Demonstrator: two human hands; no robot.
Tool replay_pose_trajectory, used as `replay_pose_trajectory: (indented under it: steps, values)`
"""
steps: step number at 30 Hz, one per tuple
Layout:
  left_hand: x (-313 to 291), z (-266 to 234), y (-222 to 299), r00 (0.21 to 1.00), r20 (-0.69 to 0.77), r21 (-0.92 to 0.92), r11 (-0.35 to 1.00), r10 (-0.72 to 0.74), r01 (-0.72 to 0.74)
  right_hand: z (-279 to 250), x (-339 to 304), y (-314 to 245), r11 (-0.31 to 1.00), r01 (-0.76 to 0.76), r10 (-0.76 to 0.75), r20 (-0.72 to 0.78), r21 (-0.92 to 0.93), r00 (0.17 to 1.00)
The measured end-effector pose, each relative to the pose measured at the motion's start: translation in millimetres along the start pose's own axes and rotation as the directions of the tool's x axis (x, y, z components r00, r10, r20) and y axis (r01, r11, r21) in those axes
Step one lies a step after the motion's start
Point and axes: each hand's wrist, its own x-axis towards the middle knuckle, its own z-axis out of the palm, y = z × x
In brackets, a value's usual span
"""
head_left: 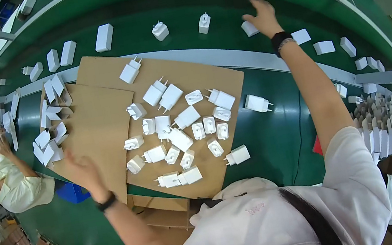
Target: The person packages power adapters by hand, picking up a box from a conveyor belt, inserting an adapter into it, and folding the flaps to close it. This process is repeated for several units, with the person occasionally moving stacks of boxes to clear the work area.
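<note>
My right hand (262, 15) is stretched out over the green belt, fingers spread, with a white box (250, 28) just below its thumb. It holds nothing that I can see. Over the left part of the cardboard sheet (94, 109) hovers my left hand (83, 171), slightly blurred, its fingers extended and nothing visible in them. Near it lie folded white cartons (47, 147). Several white plug adapters, among them one large plug adapter (180, 139), are scattered on the brown board (215, 82) in front of me. Another plug adapter (257, 103) rests on the green table to the right.
Along the belt (127, 32) stand white boxes (104, 38) and upright plug adapters (160, 31). A grey rail (184, 57) separates belt from table. Many white cartons (382, 123) are packed together at the right. A co-worker (13, 186) is at the left, near a blue bin (72, 193).
</note>
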Motion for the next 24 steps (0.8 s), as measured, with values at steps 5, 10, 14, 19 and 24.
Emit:
replay_pose_trajectory:
  steps: [5, 10, 14, 19, 24]
  values:
    - [77.9, 29.7, -166.7, 0.997, 0.035, 0.306, 0.950, -0.073, 0.059, 47.1, 5.5, -80.4, 0.954, -0.010, -0.090, 0.319, 0.300, 0.943]
    - [101.7, 54.7, -208.7, 0.988, 0.080, 0.448, 0.890, -0.129, 0.080, 23.7, 8.1, -94.6, 0.845, -0.260, 0.093, 0.352, 0.467, 0.931]
    - [107.2, 33.7, -179.0, 0.988, 0.156, 0.636, 0.764, 0.005, -0.105, -34.5, -14.8, -84.9, 0.636, -0.343, 0.002, 0.442, 0.692, 0.897]
    - [93.6, -4.2, -44.1, 0.983, 0.140, 0.121, 0.988, -0.115, 0.098, -126.8, -80.3, -91.1, 0.467, -0.453, 0.079, 0.474, 0.759, 0.877]
    - [-40.5, -42.0, 131.3, 0.882, 0.467, -0.746, 0.564, 0.064, 0.355, -170.1, -132.9, -180.3, 0.284, -0.550, -0.179, 0.607, 0.786, 0.775]
